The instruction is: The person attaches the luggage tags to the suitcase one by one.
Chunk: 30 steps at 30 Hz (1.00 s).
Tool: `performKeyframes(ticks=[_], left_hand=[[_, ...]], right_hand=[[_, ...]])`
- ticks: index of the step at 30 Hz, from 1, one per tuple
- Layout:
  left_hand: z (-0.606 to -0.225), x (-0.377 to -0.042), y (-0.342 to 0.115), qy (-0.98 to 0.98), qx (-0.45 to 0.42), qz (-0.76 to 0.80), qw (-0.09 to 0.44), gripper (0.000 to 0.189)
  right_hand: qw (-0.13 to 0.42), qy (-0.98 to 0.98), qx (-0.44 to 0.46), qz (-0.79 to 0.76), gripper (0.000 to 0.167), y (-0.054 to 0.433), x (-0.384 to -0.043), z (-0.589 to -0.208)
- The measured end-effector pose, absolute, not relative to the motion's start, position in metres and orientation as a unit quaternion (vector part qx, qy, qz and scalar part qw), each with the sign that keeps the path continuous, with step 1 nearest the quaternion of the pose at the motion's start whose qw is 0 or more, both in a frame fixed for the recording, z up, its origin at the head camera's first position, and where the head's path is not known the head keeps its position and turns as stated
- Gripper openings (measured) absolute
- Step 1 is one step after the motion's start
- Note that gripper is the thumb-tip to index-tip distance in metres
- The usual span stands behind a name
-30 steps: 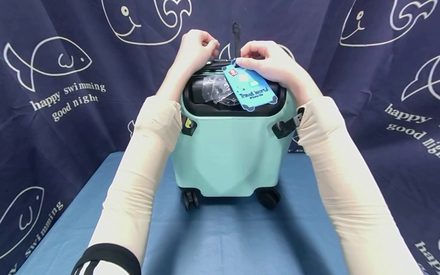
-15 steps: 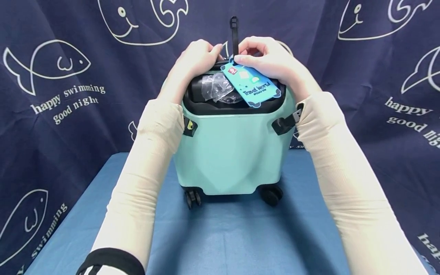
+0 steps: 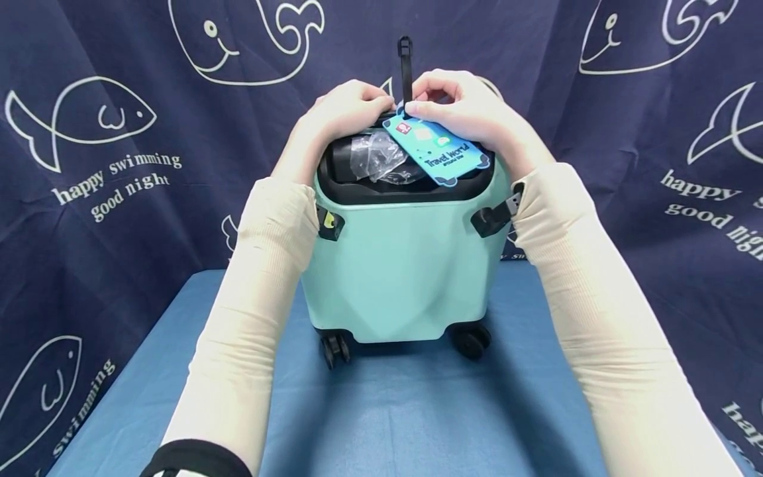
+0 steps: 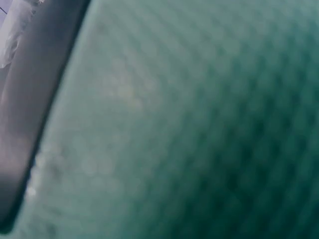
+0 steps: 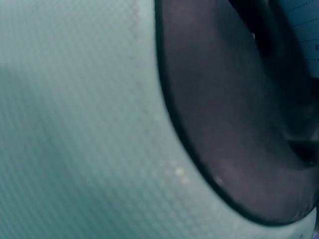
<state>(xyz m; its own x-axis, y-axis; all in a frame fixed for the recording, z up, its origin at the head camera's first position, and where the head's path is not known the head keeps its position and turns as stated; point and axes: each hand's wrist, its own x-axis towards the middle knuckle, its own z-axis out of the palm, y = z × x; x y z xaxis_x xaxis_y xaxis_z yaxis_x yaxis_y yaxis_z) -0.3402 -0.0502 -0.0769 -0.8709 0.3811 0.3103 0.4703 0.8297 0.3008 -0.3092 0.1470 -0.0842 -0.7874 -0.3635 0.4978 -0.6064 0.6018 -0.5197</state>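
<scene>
A small mint-green wheeled suitcase [image 3: 402,265] stands upright on a blue table [image 3: 393,417]. Its black top recess holds crumpled clear plastic [image 3: 375,156]. A blue luggage tag [image 3: 438,149] reading "Travel world" lies on top, and its black strap [image 3: 406,66] sticks straight up. My left hand [image 3: 348,109] curls over the top rear edge just left of the strap. My right hand [image 3: 456,106] pinches the tag's upper end at the strap's base. Both wrist views are filled by the suitcase's shell [image 4: 199,124] and black rim [image 5: 224,124], very close and blurred.
A dark blue cloth [image 3: 107,165] printed with white fish and whales hangs behind and at both sides of the table. The suitcase's black wheels [image 3: 471,341] rest on the blue tabletop, with bare blue surface in front.
My left hand has slid right along the top toward the strap, until it nearly meets my right hand. The tag has shifted slightly with the right hand.
</scene>
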Motion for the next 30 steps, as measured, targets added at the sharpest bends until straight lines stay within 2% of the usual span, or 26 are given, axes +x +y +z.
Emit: performKeyframes(ticks=[8,17,26,30], left_hand=[[-0.0749,-0.3390,-0.0477,-0.952,-0.235,-0.163,0.112,0.037],[-0.0740,-0.3364,-0.0469,-0.963,-0.206,-0.140,0.107,0.046],[-0.0778,-0.3353,-0.0486,-0.950,-0.187,-0.223,0.110,0.025],[-0.0773,-0.3359,-0.0487,-0.936,-0.189,-0.276,0.112,0.036]], right_hand=[[0.181,-0.878,0.280,0.345,0.013,0.1478,-0.3085,-0.0839],[0.174,-0.875,0.284,0.350,0.014,0.1478,-0.3085,-0.0844],[0.177,-0.885,0.272,0.334,0.018,0.1473,-0.3062,-0.0841],[0.180,-0.886,0.272,0.329,0.018,0.1473,-0.3057,-0.0836]])
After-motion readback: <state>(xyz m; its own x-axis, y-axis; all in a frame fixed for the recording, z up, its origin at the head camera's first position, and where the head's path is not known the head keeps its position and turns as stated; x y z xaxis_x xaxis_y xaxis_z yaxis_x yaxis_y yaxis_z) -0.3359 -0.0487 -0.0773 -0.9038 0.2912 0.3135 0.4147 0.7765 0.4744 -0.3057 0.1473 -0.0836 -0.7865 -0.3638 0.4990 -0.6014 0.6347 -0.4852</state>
